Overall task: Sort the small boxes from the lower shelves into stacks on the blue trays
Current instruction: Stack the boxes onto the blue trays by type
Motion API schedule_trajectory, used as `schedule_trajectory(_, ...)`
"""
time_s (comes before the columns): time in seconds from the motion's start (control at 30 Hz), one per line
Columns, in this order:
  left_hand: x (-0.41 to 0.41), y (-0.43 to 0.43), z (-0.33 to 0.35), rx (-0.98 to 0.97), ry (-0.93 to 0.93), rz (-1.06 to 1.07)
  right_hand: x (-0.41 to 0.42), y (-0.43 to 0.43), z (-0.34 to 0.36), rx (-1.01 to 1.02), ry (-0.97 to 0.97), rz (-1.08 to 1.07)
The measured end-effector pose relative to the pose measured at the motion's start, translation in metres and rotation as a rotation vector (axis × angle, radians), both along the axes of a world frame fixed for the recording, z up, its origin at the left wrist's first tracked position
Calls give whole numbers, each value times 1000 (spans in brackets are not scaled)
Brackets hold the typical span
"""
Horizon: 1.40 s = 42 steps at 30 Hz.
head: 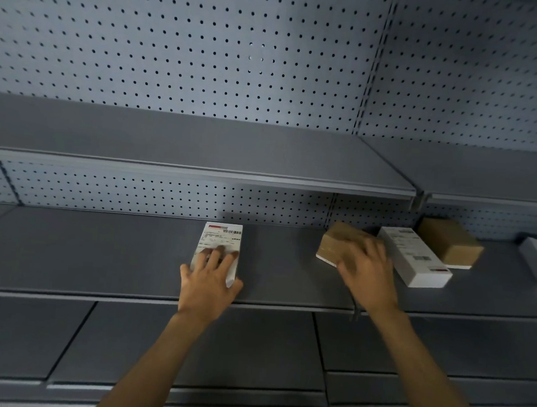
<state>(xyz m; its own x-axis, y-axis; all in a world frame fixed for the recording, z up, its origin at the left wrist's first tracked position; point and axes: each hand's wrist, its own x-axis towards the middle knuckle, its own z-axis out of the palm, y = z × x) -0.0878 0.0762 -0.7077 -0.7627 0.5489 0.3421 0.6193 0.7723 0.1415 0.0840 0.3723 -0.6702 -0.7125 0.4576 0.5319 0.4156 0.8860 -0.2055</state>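
We have both hands on boxes on the middle shelf [98, 255]. The left hand [209, 282] lies flat over the near end of a white labelled box [221, 244], fingers spread on its top and thumb at its left side; it looks like a grasp forming, not yet a lift. The right hand [365, 273] is curled over a brown box [337, 243], gripping it from above. Just right of that hand sit a second white box [415, 261] and, beyond it, another brown box [450, 244]. No blue trays are in view. For a clean lift we judge that each hand should close across the short width and raise the box level, clear of its neighbours. The white labelled box runs its long axis away from the left hand, barcode end far. The brown box under the right hand sits skewed, one corner toward us.
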Motion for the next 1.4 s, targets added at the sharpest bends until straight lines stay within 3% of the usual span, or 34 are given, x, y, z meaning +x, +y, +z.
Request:
schedule_trajectory(0.23, -1, 0, 2, -41, -37, 7, -7, 61, 6, -213, -427, -46)
schedule_trajectory(0.4, -1, -1, 6, -75, -48, -1, -8, 71, 12, -265, -298, 5)
schedule_trajectory(0.53, 0, -1, 6, -56, -44, 1, -1, 73, 15, -287, -307, 25)
schedule_trajectory(0.7, -2, -1, 5, -77, -50, -12, 6, 47, 20, -356, -133, 94)
schedule_trajectory(0.83, -2, -1, 3, -64, -25, 1, 5, 12, 20, -538, 21, 126)
schedule_trajectory(1.03, -3, 0, -2, -8, 5, -4, 0, -19, 15, -872, 146, -30)
schedule_trajectory(1.13, -3, 0, -1, -17, 7, 6, 2, -19, 13, -816, 86, -118)
schedule_trajectory(1.3, -2, 0, 0, -21, -4, 10, 9, -22, 3, -536, 221, -18)
schedule_trajectory(1.4, -2, 0, 0, -8, -1, 5, 4, -36, 1, -375, 100, -12)
